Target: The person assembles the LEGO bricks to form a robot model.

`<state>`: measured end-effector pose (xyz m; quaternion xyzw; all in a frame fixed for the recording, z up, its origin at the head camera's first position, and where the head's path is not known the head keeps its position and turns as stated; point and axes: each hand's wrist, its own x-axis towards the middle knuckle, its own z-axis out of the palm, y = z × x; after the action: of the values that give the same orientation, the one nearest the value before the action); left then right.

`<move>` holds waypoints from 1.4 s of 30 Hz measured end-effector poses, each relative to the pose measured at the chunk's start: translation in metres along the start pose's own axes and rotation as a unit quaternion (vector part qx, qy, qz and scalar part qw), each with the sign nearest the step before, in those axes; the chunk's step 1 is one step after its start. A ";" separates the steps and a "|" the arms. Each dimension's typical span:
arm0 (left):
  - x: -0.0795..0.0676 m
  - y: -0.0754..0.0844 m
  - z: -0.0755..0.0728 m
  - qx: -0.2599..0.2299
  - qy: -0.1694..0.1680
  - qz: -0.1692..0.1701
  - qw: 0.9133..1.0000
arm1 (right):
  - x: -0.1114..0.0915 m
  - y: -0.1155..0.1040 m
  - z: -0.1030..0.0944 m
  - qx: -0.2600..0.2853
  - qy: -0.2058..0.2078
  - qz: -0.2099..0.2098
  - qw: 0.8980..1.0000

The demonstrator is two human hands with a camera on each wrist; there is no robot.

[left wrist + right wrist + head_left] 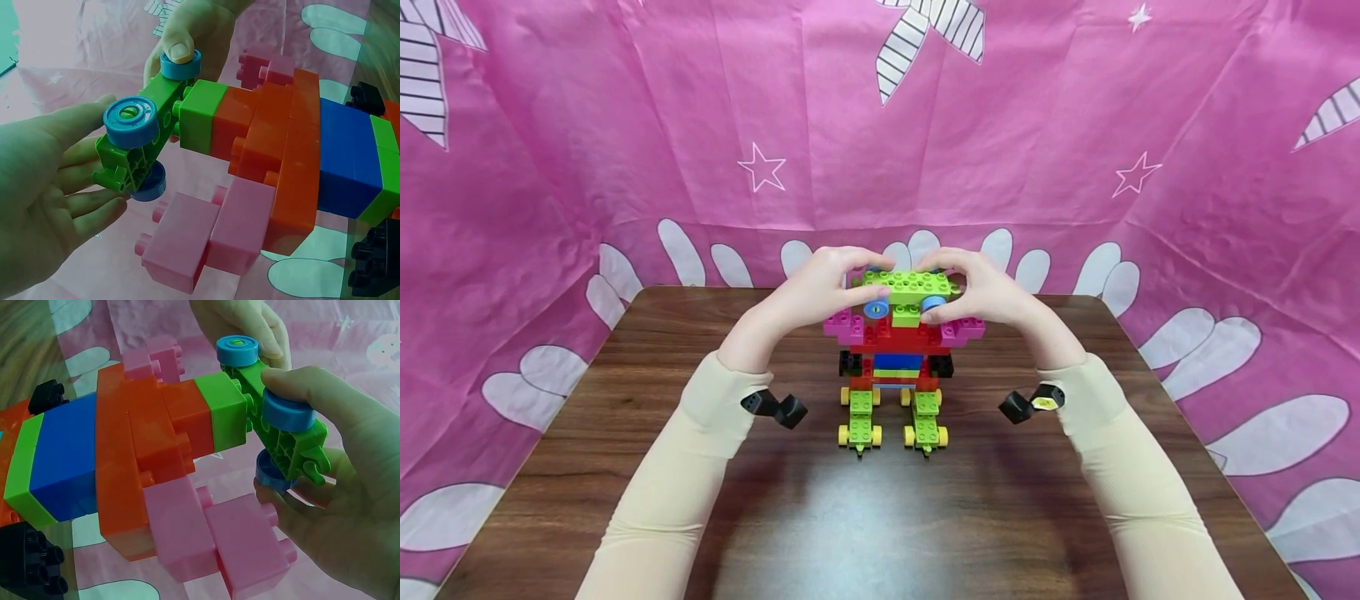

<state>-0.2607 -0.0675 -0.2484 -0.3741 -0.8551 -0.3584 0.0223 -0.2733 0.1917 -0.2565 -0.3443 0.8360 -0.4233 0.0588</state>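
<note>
A lime-green wheeled brick base [908, 287] with blue wheels [132, 122] lies crosswise at the top of a figure built of toy bricks. My left hand [820, 287] holds its left end, thumb in front and fingers behind. At the other end my right hand [992, 292] grips it, the thumb on a blue wheel [289, 411]. Just under the base sits a green brick [222, 415], its studs right at the base's underside. Below come red bricks [895, 337], pink bricks [848, 325] at both sides, a blue brick [898, 362] and black bricks [940, 366].
The figure stands on a dark wooden table [700, 500], on two green wheeled bases [861, 408] with yellow wheels. A pink patterned cloth [850, 125] hangs behind and along both sides. Small black devices [775, 408] are strapped at both wrists, over cream sleeves.
</note>
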 end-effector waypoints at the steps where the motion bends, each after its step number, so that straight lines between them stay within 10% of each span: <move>1: 0.000 -0.001 0.001 0.002 0.000 0.001 1.000 | 0.000 0.001 0.000 0.000 -0.001 -0.001 1.000; 11: -0.001 -0.004 0.005 0.018 0.006 0.036 0.999 | -0.002 0.004 0.004 -0.003 -0.009 0.001 1.000; 42: 0.000 0.000 0.007 0.005 -0.022 0.000 1.000 | -0.006 0.006 0.003 -0.006 -0.011 0.007 1.000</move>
<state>-0.2589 -0.0630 -0.2533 -0.3819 -0.8570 -0.3460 0.0051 -0.2705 0.1960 -0.2646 -0.3432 0.8404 -0.4137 0.0693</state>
